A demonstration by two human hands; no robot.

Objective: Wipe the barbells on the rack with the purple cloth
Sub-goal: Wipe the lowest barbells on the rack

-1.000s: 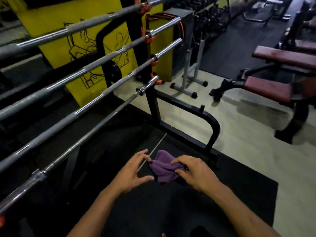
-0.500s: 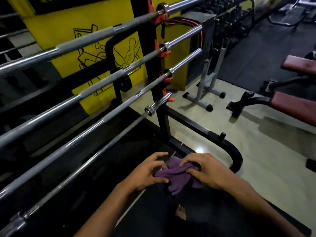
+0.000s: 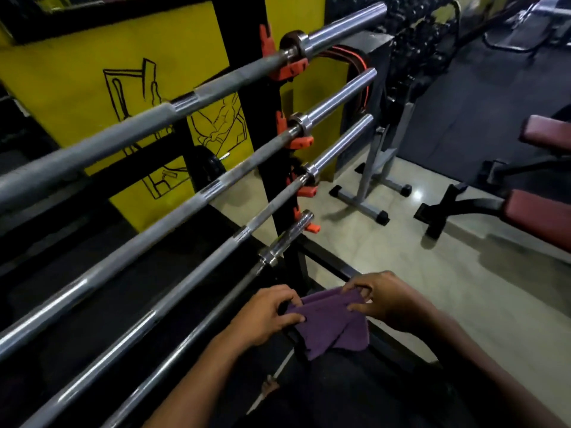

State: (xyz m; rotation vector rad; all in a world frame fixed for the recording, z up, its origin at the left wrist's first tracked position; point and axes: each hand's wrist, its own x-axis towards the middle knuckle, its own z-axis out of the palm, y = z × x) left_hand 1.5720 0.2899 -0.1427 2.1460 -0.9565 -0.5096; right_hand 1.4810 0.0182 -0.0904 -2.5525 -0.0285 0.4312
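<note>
You hold the cloth [image 3: 332, 322] in front of you with both hands, low in the view and just to the right of the lowest bar. It is purple, soft and a little crumpled, folded so that two layers overlap, and its lower edge hangs down in uneven points over the dark floor mat. Your left hand [image 3: 267, 316] pinches its left edge, with the thumb on top and the fingers curled under the fabric. Your right hand [image 3: 387, 299] pinches the upper right corner between thumb and bent fingers, so both grips are closed on the cloth. The cloth does not touch any bar. The bars [image 3: 185, 199] lie on the rack [image 3: 272, 168] at your left, four of them one below another, grey steel with shiny sleeves, each resting in an orange hook [image 3: 295, 140]. Behind the rack is a yellow wall [image 3: 92, 81] with a black line drawing. A red bench [image 3: 537, 217] stands well apart on the right.
</note>
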